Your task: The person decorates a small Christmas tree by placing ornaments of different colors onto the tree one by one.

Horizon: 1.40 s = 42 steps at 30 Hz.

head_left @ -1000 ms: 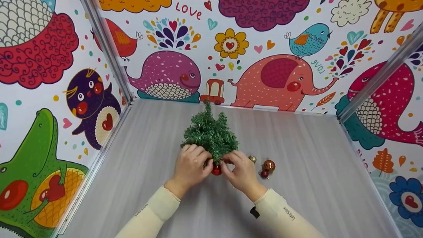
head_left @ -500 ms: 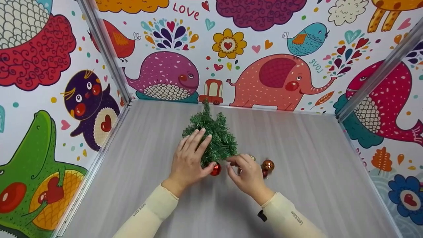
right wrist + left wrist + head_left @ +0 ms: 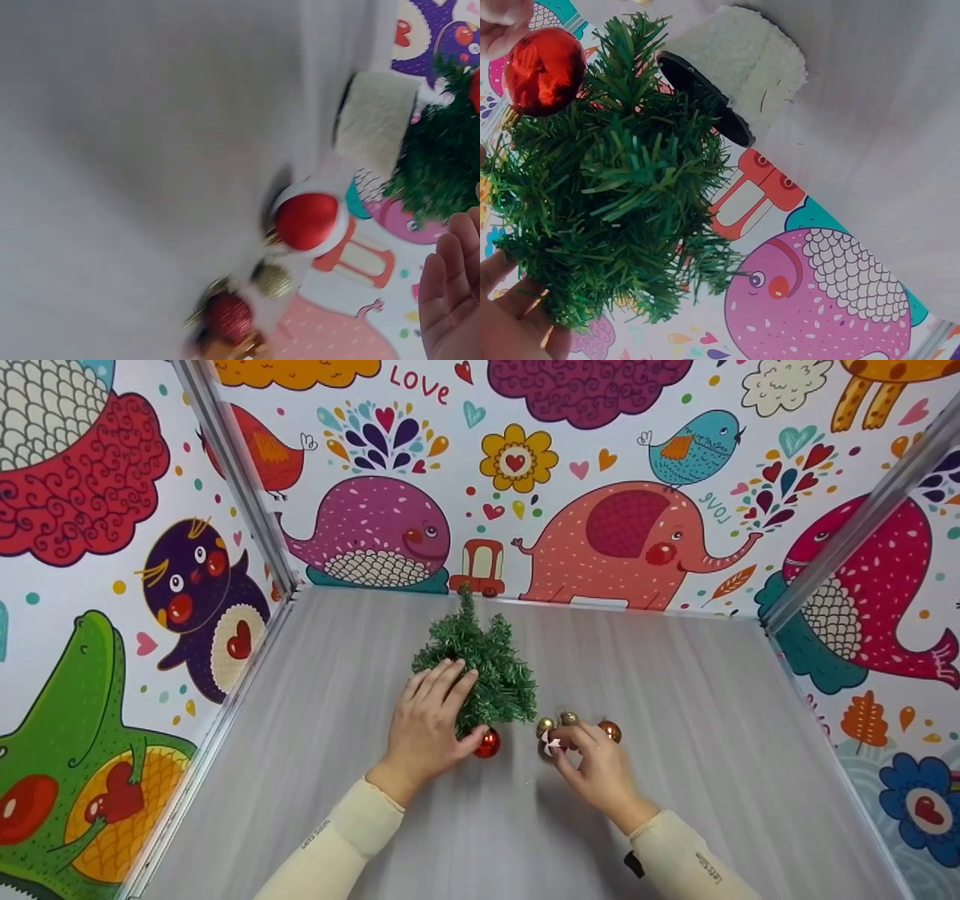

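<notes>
A small green artificial Christmas tree (image 3: 495, 675) stands on a white base (image 3: 757, 60), which shows in the left wrist view. Hanging at its lower front is a shiny red ball ornament (image 3: 487, 742). Against the tree's left side rests my left hand (image 3: 427, 720), fingers spread and fairly straight, thumb at the red ball. Right of the tree, my right hand (image 3: 596, 765) hovers low over several small ornaments. Its index finger overlaps a red-and-white ornament (image 3: 306, 221) in the head view. In the right wrist view, extended fingers (image 3: 442, 285) sit apart from that ornament.
Beside the red-and-white ornament lie a gold ball (image 3: 274, 279), a dark red ball (image 3: 229, 315) and an orange-brown ball (image 3: 611, 730). The grey table (image 3: 337, 660) is bordered by cartoon-printed walls (image 3: 600, 450) with metal corner posts.
My left hand has opened flat and moved up from the red ball onto the tree's left side. My right hand has left the tree's lower front and moved right over the ornaments.
</notes>
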### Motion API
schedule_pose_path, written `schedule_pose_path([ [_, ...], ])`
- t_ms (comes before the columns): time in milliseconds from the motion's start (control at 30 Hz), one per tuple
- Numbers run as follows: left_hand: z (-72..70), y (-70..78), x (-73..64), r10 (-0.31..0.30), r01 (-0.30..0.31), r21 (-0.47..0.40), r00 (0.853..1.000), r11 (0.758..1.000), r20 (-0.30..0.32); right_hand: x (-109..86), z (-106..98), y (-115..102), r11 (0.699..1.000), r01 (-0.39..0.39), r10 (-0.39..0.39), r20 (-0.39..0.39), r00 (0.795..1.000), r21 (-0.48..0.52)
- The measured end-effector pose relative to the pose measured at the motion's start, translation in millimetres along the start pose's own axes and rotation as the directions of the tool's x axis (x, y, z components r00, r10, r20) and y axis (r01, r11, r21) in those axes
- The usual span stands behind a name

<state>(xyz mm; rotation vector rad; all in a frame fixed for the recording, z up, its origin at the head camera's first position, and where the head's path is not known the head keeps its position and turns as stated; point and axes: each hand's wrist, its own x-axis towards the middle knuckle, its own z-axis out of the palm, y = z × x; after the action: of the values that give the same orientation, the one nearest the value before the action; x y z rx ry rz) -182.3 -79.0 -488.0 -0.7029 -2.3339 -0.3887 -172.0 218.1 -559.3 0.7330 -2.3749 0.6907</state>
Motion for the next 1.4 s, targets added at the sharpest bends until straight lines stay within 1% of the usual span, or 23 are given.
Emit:
schedule_pose_path([
  [133,-0.3,0.1,1.0,0.001,-0.001,-0.002,1.0,1.0,-0.007,-12.0,-6,18,0.997,-0.023,0.025,0.022,0.999,-0.067],
  [233,-0.8,0.1,1.9,0.005,-0.005,-0.009,1.0,1.0,-0.016,-20.2,-9,32,0.993,-0.061,0.065,0.044,0.997,-0.103],
  [367,-1.1,0.1,1.7,0.005,-0.005,-0.014,1.0,1.0,-0.016,-32.1,-13,46,0.981,-0.12,0.134,0.083,0.988,-0.15],
  [467,-1.2,-0.4,1.0,0.001,-0.001,-0.011,1.0,1.0,-0.014,-40.4,-15,53,0.974,-0.137,0.159,0.111,0.981,-0.18],
  [533,-1.3,-0.8,0.6,-0.004,0.004,-0.008,1.0,1.0,-0.009,-43.7,-15,57,0.971,-0.126,0.153,0.128,0.98,-0.203],
  [633,-1.4,-1.1,0.3,-0.009,0.009,-0.009,1.0,1.0,0.0,-45.3,-14,59,0.966,-0.084,0.122,0.146,0.982,-0.243],
  [700,-1.5,-1.0,0.4,-0.011,0.011,-0.01,1.0,1.0,0.008,-45.2,-13,60,0.961,-0.057,0.1,0.146,0.984,-0.27],
  [800,-1.8,-0.5,0.7,-0.008,0.009,-0.015,1.0,1.0,0.017,-45.4,-10,61,0.957,-0.04,0.084,0.141,0.986,-0.289],
  [1000,-1.8,0.0,0.5,0.002,-0.002,-0.01,1.0,1.0,0.018,-48.4,-6,61,0.958,-0.04,0.087,0.153,0.984,-0.285],
  [1233,-2.1,0.0,0.5,0.004,-0.004,-0.008,1.0,1.0,0.013,-49.9,-3,61,0.957,-0.071,0.118,0.154,0.981,-0.28],
  [1400,-2.2,0.3,1.0,0.002,-0.002,-0.01,1.0,1.0,0.014,-49.6,-2,60,0.958,-0.063,0.111,0.158,0.981,-0.281],
])
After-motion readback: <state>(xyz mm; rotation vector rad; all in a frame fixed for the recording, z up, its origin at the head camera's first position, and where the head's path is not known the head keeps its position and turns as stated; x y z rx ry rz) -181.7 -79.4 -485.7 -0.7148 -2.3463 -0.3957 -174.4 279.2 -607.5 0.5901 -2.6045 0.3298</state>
